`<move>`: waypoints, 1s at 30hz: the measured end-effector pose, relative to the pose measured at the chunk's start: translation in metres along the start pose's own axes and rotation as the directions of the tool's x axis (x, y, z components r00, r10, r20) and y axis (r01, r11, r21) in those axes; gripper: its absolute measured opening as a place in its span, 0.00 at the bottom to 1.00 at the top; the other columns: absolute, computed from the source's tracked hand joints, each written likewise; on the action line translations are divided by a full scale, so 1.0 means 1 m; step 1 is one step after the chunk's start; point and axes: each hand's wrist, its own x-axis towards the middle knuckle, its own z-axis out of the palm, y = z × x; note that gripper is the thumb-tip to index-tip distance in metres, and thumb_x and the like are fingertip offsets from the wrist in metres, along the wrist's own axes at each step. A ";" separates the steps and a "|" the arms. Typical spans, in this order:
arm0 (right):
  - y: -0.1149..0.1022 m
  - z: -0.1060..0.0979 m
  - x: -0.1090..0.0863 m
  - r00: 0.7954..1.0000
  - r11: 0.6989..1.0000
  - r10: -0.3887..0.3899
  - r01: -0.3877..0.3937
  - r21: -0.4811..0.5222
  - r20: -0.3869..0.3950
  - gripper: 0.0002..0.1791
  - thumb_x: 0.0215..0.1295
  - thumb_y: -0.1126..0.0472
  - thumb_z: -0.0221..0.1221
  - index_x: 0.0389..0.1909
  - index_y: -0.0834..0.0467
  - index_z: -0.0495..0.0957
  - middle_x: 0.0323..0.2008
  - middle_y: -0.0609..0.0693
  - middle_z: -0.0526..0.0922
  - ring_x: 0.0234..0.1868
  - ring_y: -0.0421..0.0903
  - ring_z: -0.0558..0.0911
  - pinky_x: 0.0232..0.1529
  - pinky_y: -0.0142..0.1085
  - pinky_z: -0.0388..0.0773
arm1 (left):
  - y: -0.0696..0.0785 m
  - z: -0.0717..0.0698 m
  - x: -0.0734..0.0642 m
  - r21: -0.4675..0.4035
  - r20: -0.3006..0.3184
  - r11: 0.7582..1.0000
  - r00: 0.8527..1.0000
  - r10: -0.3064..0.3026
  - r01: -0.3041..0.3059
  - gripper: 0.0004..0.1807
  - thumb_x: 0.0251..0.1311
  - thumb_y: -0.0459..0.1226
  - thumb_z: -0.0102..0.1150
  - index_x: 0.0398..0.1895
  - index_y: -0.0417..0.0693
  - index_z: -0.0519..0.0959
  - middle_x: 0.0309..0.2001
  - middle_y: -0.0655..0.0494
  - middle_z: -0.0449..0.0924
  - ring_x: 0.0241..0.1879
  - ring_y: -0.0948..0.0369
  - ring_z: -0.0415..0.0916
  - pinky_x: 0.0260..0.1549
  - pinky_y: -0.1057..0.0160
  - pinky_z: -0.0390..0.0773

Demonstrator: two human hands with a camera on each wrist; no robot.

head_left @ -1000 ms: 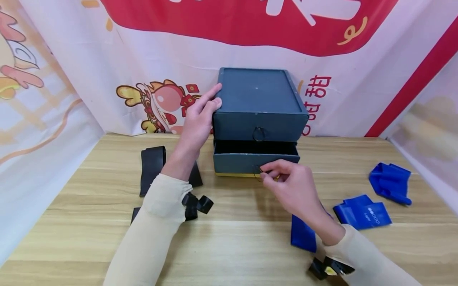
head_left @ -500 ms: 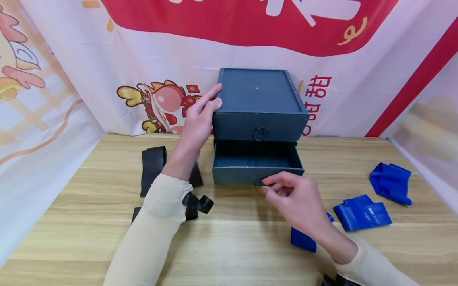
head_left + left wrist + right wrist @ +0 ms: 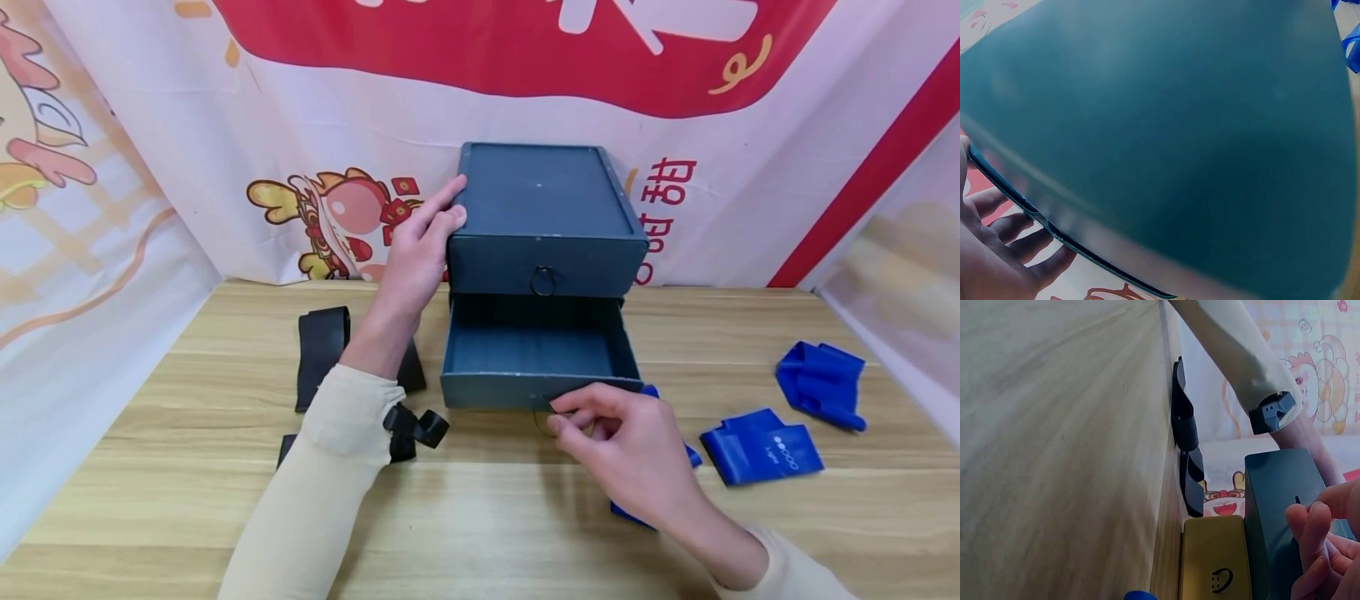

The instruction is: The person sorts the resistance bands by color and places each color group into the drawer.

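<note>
Head view: one drawer point(image 3: 510, 392) is jutting nearward from the cabinet point(image 3: 543, 196); the right hand point(image 3: 628, 446) is pinching its ring pull point(image 3: 536, 422) between thumb and forefinger. The left hand point(image 3: 420, 242), empty, fingers nearly straight, is resting against the cabinet's left side, seemingly bracing it.

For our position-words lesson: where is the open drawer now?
In the head view, the open drawer is central, below the closed drawer, by the right hand.

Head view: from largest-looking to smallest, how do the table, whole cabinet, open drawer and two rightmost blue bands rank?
1. Table
2. Whole cabinet
3. Open drawer
4. Printed blue band and rightmost blue band: too alike to rank
</note>
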 end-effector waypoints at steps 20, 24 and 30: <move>-0.003 -0.020 -0.012 0.993 0.996 -0.066 0.072 0.056 -0.095 0.04 0.71 0.55 0.70 0.44 0.47 0.90 0.29 0.42 0.87 0.23 0.41 0.80 0.26 0.31 0.78 | -0.001 0.000 0.000 0.000 -0.004 1.000 1.000 0.011 -0.011 0.26 0.81 0.49 0.48 0.79 0.71 0.70 0.82 0.68 0.63 0.81 0.62 0.59 0.80 0.46 0.64; -0.001 -0.042 -0.009 0.971 0.989 -0.091 0.115 0.097 -0.223 0.06 0.73 0.56 0.67 0.46 0.51 0.89 0.31 0.41 0.89 0.21 0.44 0.83 0.24 0.31 0.80 | -0.001 0.000 0.000 0.001 -0.005 1.000 1.000 0.014 -0.014 0.26 0.81 0.49 0.48 0.79 0.71 0.70 0.82 0.69 0.63 0.81 0.63 0.59 0.80 0.46 0.63; 0.015 -0.068 0.008 0.938 0.993 -0.040 0.076 0.091 -0.345 0.12 0.74 0.52 0.66 0.49 0.55 0.89 0.32 0.36 0.89 0.22 0.45 0.84 0.26 0.28 0.81 | -0.001 0.000 0.000 -0.002 -0.002 1.000 1.000 0.013 -0.013 0.26 0.81 0.49 0.49 0.79 0.71 0.70 0.82 0.68 0.63 0.81 0.63 0.59 0.80 0.46 0.63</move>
